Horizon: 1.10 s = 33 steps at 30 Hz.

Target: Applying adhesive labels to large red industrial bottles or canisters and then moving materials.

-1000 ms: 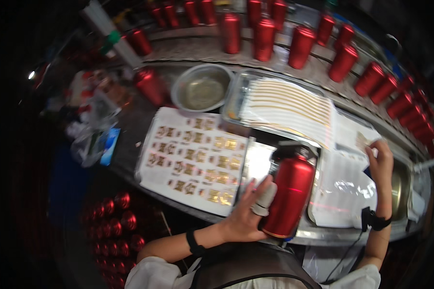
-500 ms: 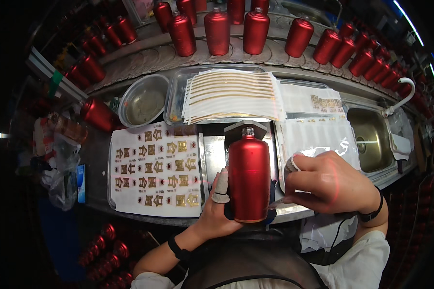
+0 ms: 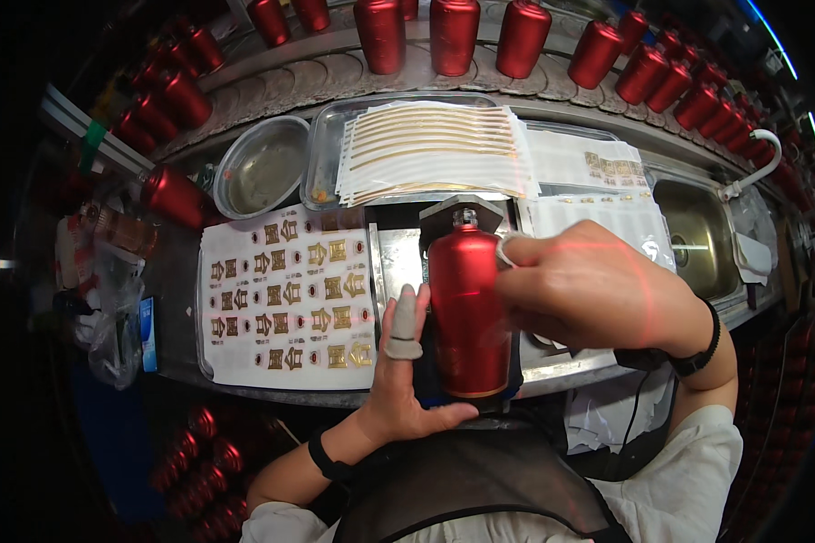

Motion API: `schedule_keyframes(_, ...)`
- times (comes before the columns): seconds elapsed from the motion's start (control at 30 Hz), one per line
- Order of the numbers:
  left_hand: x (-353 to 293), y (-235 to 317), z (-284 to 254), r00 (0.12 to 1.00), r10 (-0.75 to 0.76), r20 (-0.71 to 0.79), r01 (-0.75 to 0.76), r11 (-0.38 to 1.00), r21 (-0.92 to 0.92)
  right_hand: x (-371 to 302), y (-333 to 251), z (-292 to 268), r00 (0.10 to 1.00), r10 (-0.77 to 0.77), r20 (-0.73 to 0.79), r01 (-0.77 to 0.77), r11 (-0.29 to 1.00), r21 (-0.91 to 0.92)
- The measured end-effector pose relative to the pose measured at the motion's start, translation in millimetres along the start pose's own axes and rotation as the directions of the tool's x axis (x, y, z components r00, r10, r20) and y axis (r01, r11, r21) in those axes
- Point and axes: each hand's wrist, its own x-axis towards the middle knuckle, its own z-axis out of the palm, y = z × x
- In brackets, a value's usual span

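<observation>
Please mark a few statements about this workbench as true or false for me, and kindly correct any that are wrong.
1. The right hand is at the right side of the red bottle in front of the person. True.
2. The left hand is clenched into a fist. False: it is open, with the thumb held apart.
3. A pale finger cover is worn on the left hand. True.
4. The sheet of gold emblems lies to the right of that bottle. False: it lies to the left.
5. A metal sink is at the right of the bench. True.
6. The bottles on the track are green. False: they are red.
</observation>
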Motion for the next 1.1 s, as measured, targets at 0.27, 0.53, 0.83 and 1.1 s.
schedule_keyframes(0.27, 39.2, 2.8, 15.4, 0.947, -0.322, 0.007, 0.272, 0.787, -0.553, 22.4, 22.1, 19.9, 0.995, -0.014, -0.101, 0.011, 0.999, -0.031)
schedule_keyframes(0.53, 38.6, -7.4, 24.1, 0.927, -0.376, 0.005, 0.265, 0.644, -0.718, -6.2, 7.1, 87.5, 0.679, 0.569, -0.465, -0.294, 0.790, 0.538)
schedule_keyframes(0.83, 42.6, -6.9, 18.6, 0.924, -0.381, -0.009, 0.248, 0.618, -0.746, -10.0, -16.4, 117.0, 0.624, 0.738, -0.256, -0.281, 0.517, 0.809)
schedule_keyframes(1.1, 42.3, -8.0, 20.2, 0.868, -0.496, -0.001, 0.339, 0.594, -0.729, -0.2, -17.6, 127.1, 0.552, 0.798, -0.242, -0.278, 0.449, 0.849)
